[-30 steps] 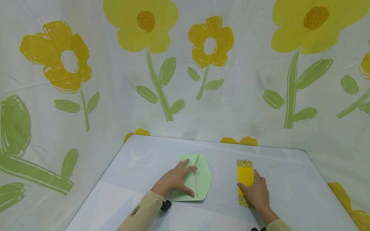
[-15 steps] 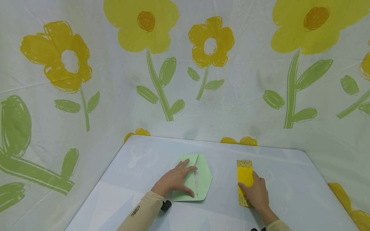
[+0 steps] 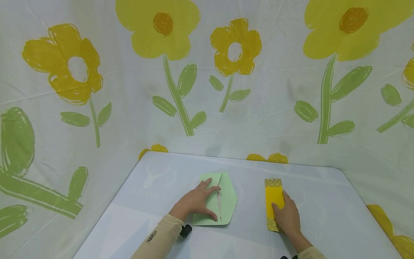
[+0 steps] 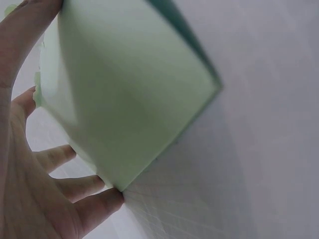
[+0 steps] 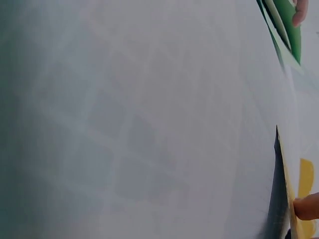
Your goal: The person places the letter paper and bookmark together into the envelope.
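Note:
A pale green paper envelope (image 3: 229,201) lies flap side up on the table, its flap pointing right and a ragged slit down its middle. My left hand (image 3: 198,201) rests on it with spread fingers; the left wrist view shows fingertips along the envelope's (image 4: 129,104) edge. To the right is a yellow card (image 3: 273,196) with speckled gold bands at both ends. My right hand (image 3: 289,216) pinches its right side, thumb on top. In the right wrist view the card (image 5: 280,186) appears edge-on, one edge raised off the table.
The pale table (image 3: 142,201) has a faint deer-head print and rounded far corners. Around it hangs a white curtain (image 3: 258,118) printed with yellow flowers. A small black object (image 3: 185,230) sits at my left wrist.
My right thumb has slid slightly to the right over the card, and the card's near end has shifted a little. The left hand and envelope stay still.

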`<state>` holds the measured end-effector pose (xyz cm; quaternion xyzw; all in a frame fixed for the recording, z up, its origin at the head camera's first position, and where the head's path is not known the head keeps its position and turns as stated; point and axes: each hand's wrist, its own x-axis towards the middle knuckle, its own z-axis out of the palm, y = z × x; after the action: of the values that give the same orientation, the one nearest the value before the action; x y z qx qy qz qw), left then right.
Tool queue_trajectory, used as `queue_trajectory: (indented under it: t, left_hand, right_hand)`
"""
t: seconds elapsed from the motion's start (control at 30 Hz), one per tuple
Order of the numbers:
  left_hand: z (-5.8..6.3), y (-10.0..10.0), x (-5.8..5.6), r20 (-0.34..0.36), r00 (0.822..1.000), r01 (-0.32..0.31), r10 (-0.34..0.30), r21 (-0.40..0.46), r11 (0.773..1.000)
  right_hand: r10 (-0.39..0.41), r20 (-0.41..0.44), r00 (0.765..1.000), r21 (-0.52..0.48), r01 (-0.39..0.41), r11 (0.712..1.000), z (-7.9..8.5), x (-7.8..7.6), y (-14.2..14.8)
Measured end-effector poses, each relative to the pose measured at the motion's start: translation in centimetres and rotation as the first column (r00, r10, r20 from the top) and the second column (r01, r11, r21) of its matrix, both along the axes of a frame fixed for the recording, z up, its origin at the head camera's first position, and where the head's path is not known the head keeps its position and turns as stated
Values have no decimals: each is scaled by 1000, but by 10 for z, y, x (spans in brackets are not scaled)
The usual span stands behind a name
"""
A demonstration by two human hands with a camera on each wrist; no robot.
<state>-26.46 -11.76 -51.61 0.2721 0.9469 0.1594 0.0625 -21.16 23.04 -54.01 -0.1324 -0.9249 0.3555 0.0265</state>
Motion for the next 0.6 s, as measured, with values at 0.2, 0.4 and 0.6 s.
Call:
queue_trajectory:
  t: [0.2,0.4,0.6]
  left_hand:
    - [0,0,0,-4,1000,4,-4,5,1000]
    - [0,-1,0,-4,1000,4,-4,6,1000]
    - [-1,-1,0,4,1000,3,-3,7,1000]
  right_hand:
    - [-4,-35,999,6,4,1000,0,0,0]
    - [-5,-52,999,18,6,1000,0,0,0]
    - [-2,-56,998,2,2,1000,-1,0,0]
